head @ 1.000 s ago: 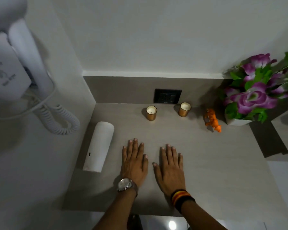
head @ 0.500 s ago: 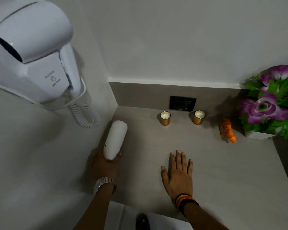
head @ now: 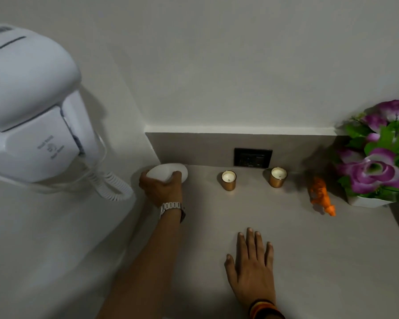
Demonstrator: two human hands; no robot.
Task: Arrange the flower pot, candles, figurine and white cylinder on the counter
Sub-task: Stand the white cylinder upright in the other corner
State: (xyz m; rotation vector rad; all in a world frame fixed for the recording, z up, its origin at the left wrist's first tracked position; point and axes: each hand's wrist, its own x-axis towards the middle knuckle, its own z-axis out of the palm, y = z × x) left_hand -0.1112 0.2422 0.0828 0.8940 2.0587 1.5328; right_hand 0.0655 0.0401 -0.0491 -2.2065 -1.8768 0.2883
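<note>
Hands: left hand (head: 162, 188) wrapped round the white cylinder (head: 168, 172), fingers and thumb closed on its near side; silver wristwatch (head: 172, 207) on that wrist. Right hand (head: 253, 265) flat on the worktop (head: 320, 261), palm down, fingers spread slightly, holding nothing; striped wristband (head: 264, 309) at the wrist.

White cylinder: upright or near upright in the back left corner of the worktop, its rounded top toward the camera, just beside the left wall and close to the grey backsplash (head: 194, 148). Whether its base touches the surface cannot be told; the hand hides it.

Candles, two: left candle (head: 228, 180) in a gold holder, upright, right of the cylinder and apart from it. Right candle (head: 278, 176), same kind, upright, further right. Both stand near the backsplash, one either side below the black wall socket (head: 253, 157).

Figurine (head: 321, 195): orange, small, form blurred, on the worktop right of the right candle, between it and the pot.

Flower pot (head: 366, 201): white, at the right edge of the view, holding purple flowers (head: 376, 168) with green leaves; partly cut off by the frame.

Fixtures: white wall-mounted hair dryer (head: 30, 107) on the left wall, coiled cord (head: 112, 186) hanging beneath it, near the cylinder.
</note>
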